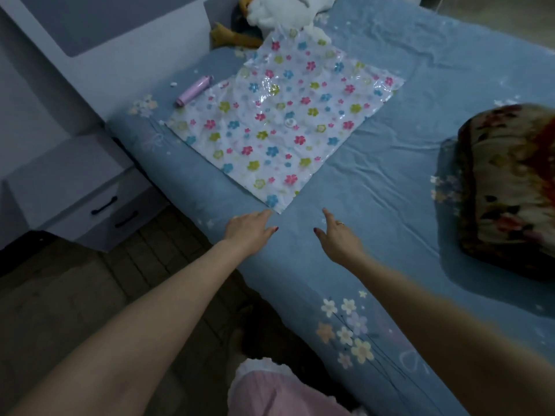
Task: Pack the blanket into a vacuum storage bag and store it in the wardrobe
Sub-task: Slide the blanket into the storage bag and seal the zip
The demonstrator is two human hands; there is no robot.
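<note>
Our left hand (249, 228) reaches flat, fingers straight and holding nothing, its tips just at the near corner of the vacuum storage bag (279, 124), which lies flat on the bed (375, 181), its long axis running away from us. Our right hand (338, 235), likewise empty and straight-fingered, sits slightly farther off. The folded blanket (507, 187) lies well apart, far right.

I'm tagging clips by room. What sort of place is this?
Most likely a bedroom: a bed with a blue floral sheet, a grey bedside drawer cabinet, and a white plush toy near the headboard.
</note>
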